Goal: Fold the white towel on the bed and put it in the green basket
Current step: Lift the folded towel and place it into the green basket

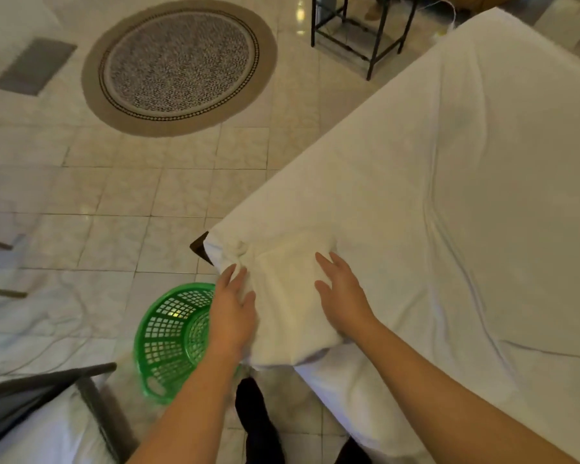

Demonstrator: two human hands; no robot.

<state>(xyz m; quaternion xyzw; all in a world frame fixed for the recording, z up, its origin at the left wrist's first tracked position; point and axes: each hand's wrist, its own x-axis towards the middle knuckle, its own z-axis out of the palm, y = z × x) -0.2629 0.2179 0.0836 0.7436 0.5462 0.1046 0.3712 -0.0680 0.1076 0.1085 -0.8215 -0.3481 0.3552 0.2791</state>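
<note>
A folded white towel (288, 296) lies on the near corner of the bed (449, 195), which is covered by a white sheet. My left hand (231, 313) rests flat on the towel's left edge, fingers spread. On the towel's right side my right hand (340, 296) presses down flat, fingers apart. Neither hand grips the cloth. The green basket (168, 343) stands on the tiled floor just left of the bed corner, under my left forearm; it looks empty.
A round patterned rug (178, 65) lies on the floor beyond. A black metal frame table (359, 28) stands at the top. Another white-covered bed with a dark frame (47, 396) is at lower left. My dark-clothed legs (258, 423) stand between the beds.
</note>
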